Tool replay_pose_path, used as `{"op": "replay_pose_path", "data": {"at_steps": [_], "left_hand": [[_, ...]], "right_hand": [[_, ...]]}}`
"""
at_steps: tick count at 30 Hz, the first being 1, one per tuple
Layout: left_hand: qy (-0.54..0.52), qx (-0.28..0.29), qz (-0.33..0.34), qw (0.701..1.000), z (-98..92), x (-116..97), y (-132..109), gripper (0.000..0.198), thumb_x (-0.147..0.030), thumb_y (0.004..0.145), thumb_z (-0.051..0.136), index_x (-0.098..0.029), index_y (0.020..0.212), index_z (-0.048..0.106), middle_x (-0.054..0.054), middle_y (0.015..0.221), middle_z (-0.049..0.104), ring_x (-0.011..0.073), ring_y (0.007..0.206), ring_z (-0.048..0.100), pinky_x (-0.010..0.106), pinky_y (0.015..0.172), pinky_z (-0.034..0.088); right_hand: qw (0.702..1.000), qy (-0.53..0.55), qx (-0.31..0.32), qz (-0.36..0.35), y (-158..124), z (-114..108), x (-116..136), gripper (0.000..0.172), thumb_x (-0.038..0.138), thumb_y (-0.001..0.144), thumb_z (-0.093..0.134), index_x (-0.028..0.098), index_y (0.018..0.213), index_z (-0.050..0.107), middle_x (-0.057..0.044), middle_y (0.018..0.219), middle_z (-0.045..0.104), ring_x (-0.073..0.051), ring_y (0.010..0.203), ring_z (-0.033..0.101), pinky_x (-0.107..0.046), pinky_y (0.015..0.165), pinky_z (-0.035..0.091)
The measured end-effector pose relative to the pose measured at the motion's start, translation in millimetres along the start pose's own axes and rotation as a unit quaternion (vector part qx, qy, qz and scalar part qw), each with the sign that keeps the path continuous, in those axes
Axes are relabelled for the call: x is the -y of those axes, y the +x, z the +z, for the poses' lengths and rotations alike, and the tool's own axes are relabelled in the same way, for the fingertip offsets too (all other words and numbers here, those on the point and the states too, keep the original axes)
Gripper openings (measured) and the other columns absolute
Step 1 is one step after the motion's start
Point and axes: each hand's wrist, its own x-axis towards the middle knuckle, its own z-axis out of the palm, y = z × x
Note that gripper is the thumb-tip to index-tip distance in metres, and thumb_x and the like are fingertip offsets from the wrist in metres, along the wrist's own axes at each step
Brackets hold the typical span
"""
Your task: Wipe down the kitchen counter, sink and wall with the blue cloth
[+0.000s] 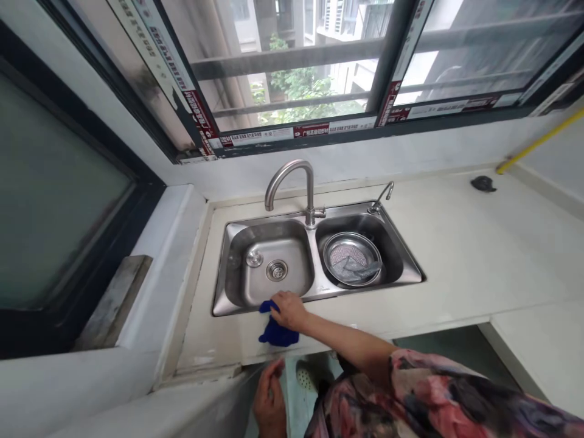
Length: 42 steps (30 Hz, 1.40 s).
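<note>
My right hand (289, 310) grips a dark blue cloth (279, 333) at the front edge of the left sink basin (292, 243). Most of the cloth lies on the pale countertop (219, 340), and one corner pokes out to the left of my fingers. Below the counter's front edge is my left hand (270, 398), loosely bent with its fingers pointing up and nothing visible in it. Inside the left basin are a drain (277, 270) and a small round metal piece (254, 258) beside it.
A curved faucet (310, 188) rises behind the divider. The right basin holds a steel strainer bowl (349, 249) with a crumpled grey plastic piece (353, 267) in it. A small tap (383, 196) stands behind. A dark bundle (483, 184) lies far right, near a yellow pipe (538, 143).
</note>
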Motion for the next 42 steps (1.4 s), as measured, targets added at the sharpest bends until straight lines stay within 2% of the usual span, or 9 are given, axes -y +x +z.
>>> {"op": "replay_pose_path", "data": {"at_steps": [6,11,14,19,28,32,36,38,42], "left_hand": [[0.034,-0.057,0.235,0.970,17.1,-34,52,0.035,-0.023,0.097,0.045,-0.023,0.104,0.080,0.007,0.104,0.083,0.0182,0.099,0.078,0.030,0.092,0.065],[0.046,-0.122,0.246,0.960,35.8,-36,72,0.035,-0.016,0.098,0.044,-0.019,0.109,0.077,0.008,0.110,0.080,0.0176,0.104,0.076,0.033,0.094,0.064],[0.055,-0.148,0.232,0.960,42.3,-30,73,0.034,-0.014,0.098,0.044,-0.019,0.111,0.076,0.008,0.110,0.080,0.0183,0.104,0.075,0.035,0.093,0.063],[0.068,-0.153,0.207,0.964,53.2,-24,73,0.033,-0.018,0.099,0.047,-0.023,0.114,0.076,0.006,0.112,0.079,0.0193,0.106,0.072,0.037,0.096,0.059],[0.049,-0.151,-0.029,0.987,60.6,-41,93,0.041,-0.037,0.095,0.042,-0.021,0.110,0.078,0.011,0.117,0.079,0.0259,0.105,0.071,0.044,0.097,0.056],[0.083,-0.163,-0.155,0.971,53.6,-63,98,0.042,-0.036,0.094,0.042,-0.025,0.111,0.079,0.009,0.123,0.078,0.0250,0.105,0.070,0.041,0.090,0.054],[0.151,-0.206,-0.214,0.943,52.1,-63,101,0.044,-0.043,0.090,0.045,-0.029,0.116,0.079,0.007,0.122,0.078,0.0262,0.081,0.066,0.042,0.069,0.050],[0.130,-0.231,-0.196,0.944,51.1,-54,109,0.041,-0.043,0.083,0.050,-0.032,0.109,0.080,0.005,0.107,0.079,0.0262,0.077,0.064,0.042,0.068,0.051],[0.031,-0.145,-0.199,0.969,39.1,-42,136,0.031,-0.038,0.068,0.055,-0.034,0.089,0.077,0.002,0.070,0.069,0.0290,0.072,0.065,0.044,0.071,0.056]], "right_hand": [[0.982,0.010,-0.183,0.032,-112,-42,-135,0.028,0.025,0.097,0.047,0.021,0.117,0.067,-0.012,0.114,0.072,-0.025,0.108,0.066,-0.043,0.099,0.053],[0.922,0.014,-0.327,0.209,-227,-73,-237,0.035,0.046,0.097,0.043,0.025,0.113,0.066,-0.012,0.112,0.072,-0.031,0.107,0.068,-0.051,0.100,0.055],[0.904,0.004,-0.332,0.270,-259,-77,-268,0.038,0.053,0.096,0.043,0.026,0.112,0.065,-0.014,0.108,0.071,-0.034,0.103,0.068,-0.053,0.097,0.055],[0.917,-0.039,-0.326,0.226,-228,-63,-244,0.036,0.045,0.095,0.042,0.025,0.112,0.066,-0.014,0.109,0.069,-0.034,0.105,0.066,-0.054,0.098,0.054],[0.994,-0.011,-0.106,-0.006,-59,-12,-75,0.026,0.023,0.092,0.059,0.019,0.116,0.066,-0.013,0.118,0.067,-0.028,0.104,0.059,-0.043,0.094,0.047],[0.995,0.005,-0.042,-0.089,-29,-5,-35,0.025,0.029,0.091,0.069,0.017,0.112,0.064,-0.014,0.114,0.066,-0.028,0.101,0.058,-0.041,0.090,0.046],[0.989,0.017,-0.064,-0.133,-52,-21,-88,0.031,0.034,0.092,0.069,0.017,0.117,0.063,-0.014,0.115,0.068,-0.027,0.100,0.060,-0.040,0.087,0.049],[0.987,0.016,-0.092,-0.134,-82,-35,-141,0.035,0.034,0.090,0.070,0.017,0.121,0.063,-0.014,0.117,0.069,-0.027,0.101,0.061,-0.041,0.088,0.051],[0.976,0.007,-0.206,-0.075,-165,-80,-258,0.036,0.026,0.093,0.059,0.020,0.128,0.061,-0.014,0.118,0.071,-0.026,0.102,0.065,-0.042,0.088,0.055]]}}
